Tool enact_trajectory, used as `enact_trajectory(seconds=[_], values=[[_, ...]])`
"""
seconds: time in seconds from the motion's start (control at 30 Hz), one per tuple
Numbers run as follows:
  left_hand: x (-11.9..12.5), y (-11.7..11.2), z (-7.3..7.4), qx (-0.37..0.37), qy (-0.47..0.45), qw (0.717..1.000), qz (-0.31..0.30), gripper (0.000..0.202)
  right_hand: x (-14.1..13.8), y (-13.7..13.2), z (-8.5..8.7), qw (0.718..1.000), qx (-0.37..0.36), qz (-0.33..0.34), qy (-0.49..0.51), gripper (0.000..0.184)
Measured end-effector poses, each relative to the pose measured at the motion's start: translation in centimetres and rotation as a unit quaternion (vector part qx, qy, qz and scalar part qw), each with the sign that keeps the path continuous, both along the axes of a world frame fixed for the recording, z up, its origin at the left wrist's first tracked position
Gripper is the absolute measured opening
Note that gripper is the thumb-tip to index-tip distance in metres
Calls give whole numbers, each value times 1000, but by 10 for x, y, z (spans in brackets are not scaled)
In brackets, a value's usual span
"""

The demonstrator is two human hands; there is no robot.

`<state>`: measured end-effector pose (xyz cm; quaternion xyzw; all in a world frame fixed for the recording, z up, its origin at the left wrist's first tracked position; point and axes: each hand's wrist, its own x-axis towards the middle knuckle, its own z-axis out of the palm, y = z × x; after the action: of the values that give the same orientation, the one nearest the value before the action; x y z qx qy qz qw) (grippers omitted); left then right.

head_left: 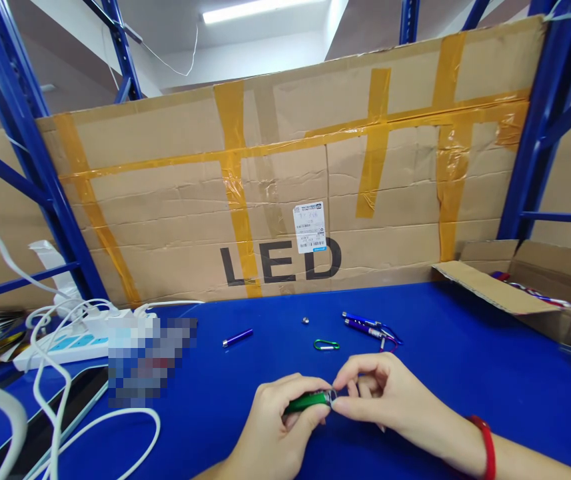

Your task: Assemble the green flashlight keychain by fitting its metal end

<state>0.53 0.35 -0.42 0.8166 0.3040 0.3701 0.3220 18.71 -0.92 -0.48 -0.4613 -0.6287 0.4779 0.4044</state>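
Note:
My left hand (pixel 285 420) is wrapped round a small green flashlight (pixel 307 402) with a silvery end, held a little above the blue tabletop. My right hand (pixel 380 393), with a red band at the wrist, pinches a small metal ring (pixel 333 394) at that silvery end. Just beyond the hands lies a green carabiner (pixel 326 345). A tiny silver piece (pixel 306 321) sits behind it. Two blue-purple pen-like lights (pixel 365 325) with cords rest to the right, and a single purple tube (pixel 238 338) lies to the left.
Cardboard marked LED (pixel 280 260) stands along the back of the blue table (pixel 205 413). At left are a white power strip (pixel 80 343), looping white cables (pixel 158 427) and a dark flat device (pixel 65 420). An open cardboard box (pixel 490 287) stands at right. Blue rack posts (pixel 540 133) flank the table.

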Motion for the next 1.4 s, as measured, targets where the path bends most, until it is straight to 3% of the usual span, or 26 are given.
enact_trajectory(seconds=[0.13, 1.4], values=[[0, 0, 1, 22, 4, 1000, 4, 20, 0, -1, 0, 1000, -2, -1, 3, 33], [1, -2, 1, -38, -9, 999, 0, 19, 1, 0, 2, 1000, 1, -6, -10, 30]])
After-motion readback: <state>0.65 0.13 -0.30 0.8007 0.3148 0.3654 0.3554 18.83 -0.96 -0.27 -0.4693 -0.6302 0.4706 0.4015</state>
